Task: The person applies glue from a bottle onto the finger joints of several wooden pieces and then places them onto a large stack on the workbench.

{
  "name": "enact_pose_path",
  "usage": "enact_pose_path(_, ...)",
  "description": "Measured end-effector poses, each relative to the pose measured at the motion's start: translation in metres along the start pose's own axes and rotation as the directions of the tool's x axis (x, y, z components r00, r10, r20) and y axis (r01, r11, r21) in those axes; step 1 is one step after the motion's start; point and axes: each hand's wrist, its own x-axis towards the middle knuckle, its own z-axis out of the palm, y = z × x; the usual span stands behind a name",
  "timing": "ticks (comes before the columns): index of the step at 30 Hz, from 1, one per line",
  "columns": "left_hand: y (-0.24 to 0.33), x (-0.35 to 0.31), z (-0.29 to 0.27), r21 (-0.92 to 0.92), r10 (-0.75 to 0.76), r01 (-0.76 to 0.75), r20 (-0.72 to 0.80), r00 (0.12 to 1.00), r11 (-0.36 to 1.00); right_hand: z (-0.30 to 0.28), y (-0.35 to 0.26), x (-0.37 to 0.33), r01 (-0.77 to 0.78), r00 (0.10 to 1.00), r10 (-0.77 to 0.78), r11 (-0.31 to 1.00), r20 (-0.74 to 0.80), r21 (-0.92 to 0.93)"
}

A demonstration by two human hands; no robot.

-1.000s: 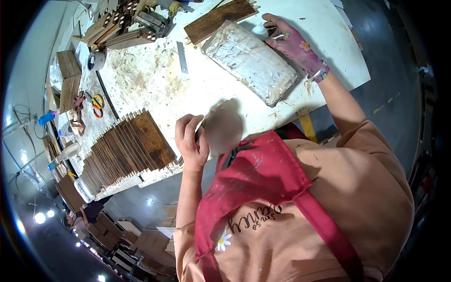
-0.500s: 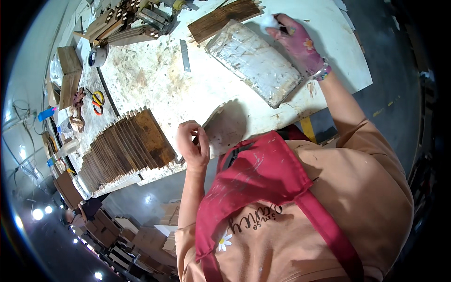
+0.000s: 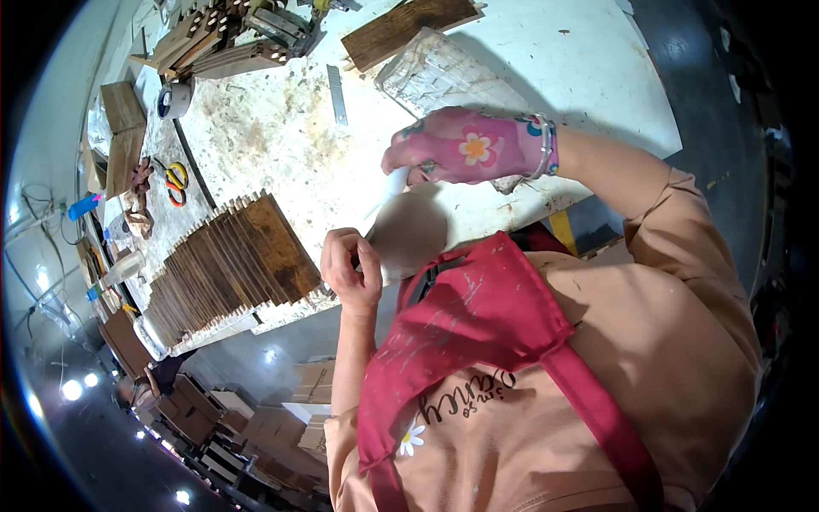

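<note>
My left hand [image 3: 351, 266] is closed at the table's near edge, its fingers curled around a thin flat piece [image 3: 373, 224] seen almost edge-on, whose kind I cannot make out. In a pink glove with flowers, my right hand [image 3: 456, 149] pinches a soft white wad [image 3: 396, 181] just above that piece. Behind the right hand, and partly hidden by it, lies a block wrapped in pale plastic and tape [image 3: 444, 72]. Left of my left hand stands a row of dark wooden boards [image 3: 230, 247] with small pegs along their edges.
A dark board [image 3: 409, 32] lies beyond the wrapped block, with a metal ruler [image 3: 337, 96] nearby. More wooden pieces [image 3: 230, 61] pile up at the far left. Yellow-and-red scissors [image 3: 177, 183] and a tape roll [image 3: 174, 101] lie left. Cartons [image 3: 277, 439] stand below the table.
My right hand has come left and nearer from beyond the wrapped block, bringing the white wad to the piece at my left hand. The left hand has hardly moved.
</note>
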Motion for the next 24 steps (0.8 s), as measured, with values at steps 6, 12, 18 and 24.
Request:
enact_pose_path(6,0.001,-0.002,-0.001,-0.015,-0.061,0.061,0.009,0.998,0.998,0.007,0.009,0.007,0.055,0.996,-0.052,0.998,0.077,-0.03)
enact_pose_path(12,0.001,-0.001,-0.004,-0.045,-0.076,0.078,0.046,0.996,0.996,0.009,0.006,0.01,0.059,0.994,-0.055,0.998,0.097,-0.034)
enact_pose_path(18,-0.003,0.0,-0.003,-0.046,-0.03,0.032,0.037,0.999,0.998,0.01,0.003,0.014,0.059,0.994,-0.055,0.998,0.096,-0.035)
enact_pose_path(24,-0.003,-0.001,-0.003,-0.059,-0.022,0.024,0.042,0.999,0.998,0.011,-0.004,0.02,0.017,0.989,-0.011,0.999,0.146,-0.036)
